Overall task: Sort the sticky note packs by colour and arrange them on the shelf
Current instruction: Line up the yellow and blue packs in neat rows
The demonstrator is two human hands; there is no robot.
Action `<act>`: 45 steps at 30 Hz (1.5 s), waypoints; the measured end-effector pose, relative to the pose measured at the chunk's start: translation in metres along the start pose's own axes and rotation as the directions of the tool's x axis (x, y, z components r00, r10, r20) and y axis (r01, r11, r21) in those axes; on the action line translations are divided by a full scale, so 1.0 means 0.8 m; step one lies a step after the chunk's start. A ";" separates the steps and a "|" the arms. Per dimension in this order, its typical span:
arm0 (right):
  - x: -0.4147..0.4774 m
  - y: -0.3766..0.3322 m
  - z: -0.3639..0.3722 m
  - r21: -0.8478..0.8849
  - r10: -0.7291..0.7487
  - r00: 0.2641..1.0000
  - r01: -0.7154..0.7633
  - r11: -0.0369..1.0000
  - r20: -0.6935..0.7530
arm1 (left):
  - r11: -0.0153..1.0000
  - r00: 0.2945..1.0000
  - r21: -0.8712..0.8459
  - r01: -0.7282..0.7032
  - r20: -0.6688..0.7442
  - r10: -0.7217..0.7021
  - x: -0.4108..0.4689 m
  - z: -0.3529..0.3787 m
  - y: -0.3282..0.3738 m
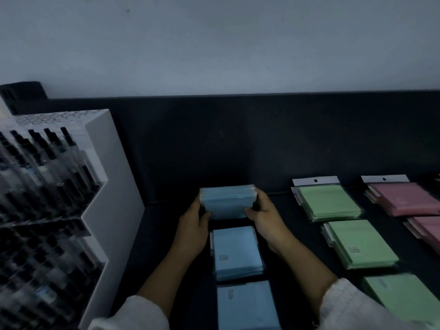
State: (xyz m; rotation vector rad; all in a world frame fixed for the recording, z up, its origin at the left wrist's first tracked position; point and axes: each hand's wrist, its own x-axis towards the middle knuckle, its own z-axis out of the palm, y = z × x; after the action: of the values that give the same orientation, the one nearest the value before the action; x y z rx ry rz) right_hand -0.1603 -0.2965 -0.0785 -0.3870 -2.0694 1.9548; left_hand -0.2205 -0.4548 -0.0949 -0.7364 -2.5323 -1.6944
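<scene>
Both hands grasp one stack of blue sticky note packs (228, 201) from either side, at the back of a dark shelf (166, 234). The left hand (193, 231) curls its fingers round the stack's left edge, thumb on the front; the right hand (266, 219) mirrors it on the right edge. The forearms reach forward out of pale knitted sleeves (352, 306). The stack is tilted up toward the viewer, its square packs in glossy clear wrap.

Nearer along the same column lie two more blue piles (237, 252), flat, with small print on their faces. To the right runs a column of green packs (329, 202), the rear pile topped by a white hang tab with a punched hole. Farther right lie pink packs (404, 198), also tabbed. To the left stands a white stepped display rack (112, 186) with clear fronts, holding rows of dark-capped pens (47, 163). A plain pale wall (214, 44) rises behind.
</scene>
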 end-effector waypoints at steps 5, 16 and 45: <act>0.002 -0.001 0.001 0.005 0.008 0.996 -0.007 1.000 -0.084 | 0.999 0.997 0.036 -0.012 -0.079 0.015 0.002 0.003 0.002; 0.007 -0.007 -0.006 0.143 0.060 0.990 -0.042 0.989 -0.128 | 0.951 0.980 -0.288 0.114 -0.127 -0.156 0.003 -0.005 0.007; 0.014 -0.008 0.015 -0.430 0.015 0.945 -0.163 0.888 -0.328 | 0.923 0.937 0.166 0.347 -0.098 -0.335 0.004 -0.016 0.026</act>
State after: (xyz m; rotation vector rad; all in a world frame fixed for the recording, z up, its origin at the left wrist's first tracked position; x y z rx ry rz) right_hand -0.1750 -0.3041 -0.0727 -0.8473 -2.2972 1.3149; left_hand -0.2189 -0.4584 -0.0708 -0.2292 -2.8457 -1.5005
